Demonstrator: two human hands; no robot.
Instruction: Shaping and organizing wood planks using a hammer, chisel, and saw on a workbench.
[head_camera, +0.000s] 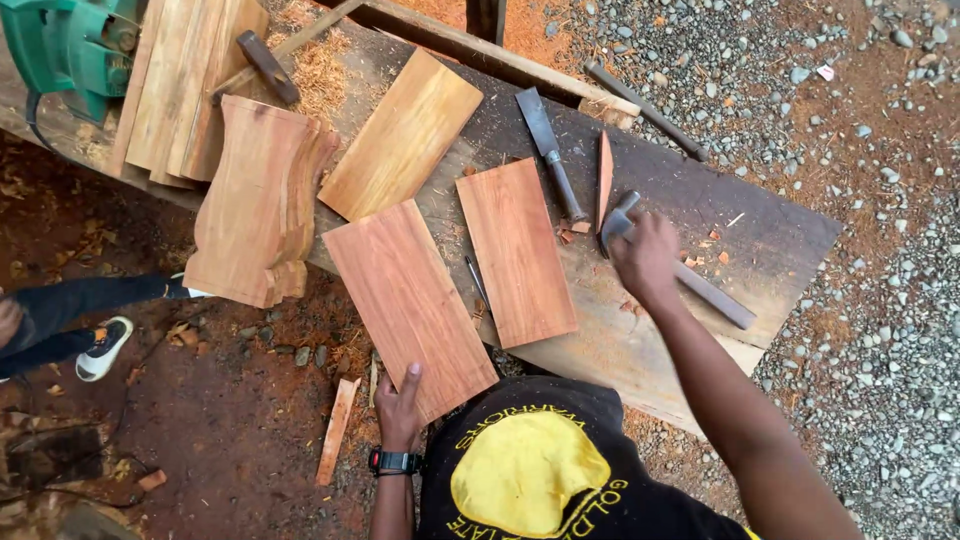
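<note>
1. Dark weathered wood is making up the long workbench plank (760, 240) that is running slantwise across the view, with gravel lying on one side and red earth on the other.
2. Curved, shaped wooden pieces (255, 205) are lying stacked at the bench's near-left edge, hanging partly over it, beside a pile of pale boards (180, 90) with a hammer (265, 62) resting on top.
3. Three flat rectangular boards are lying in the middle: a yellowish board (400, 135) farthest away, a reddish board (515, 250) in the centre, and a larger reddish board (410, 305) closest to the person.
4. A green power tool (70, 45) is sitting at the top-left corner, only partly in view.
5. Another person's dark-trousered leg and pale shoe (103, 348) are showing on the ground at left.
6. A wide chisel (548, 150) and a thin wood sliver (605, 180) are lying just beyond the centre board.
7. The right hand (645, 260) is closing its fingers around the neck of a metal-headed hammer (690, 275), whose handle is lying flat on the bench, pointing right.
8. The left hand (398, 405), wearing a black wristwatch (393, 462), is gripping the near edge of the larger reddish board, thumb lying on top; its other fingers are hidden beneath.
9. A small nail (476, 280) is lying between the two reddish boards.
</note>
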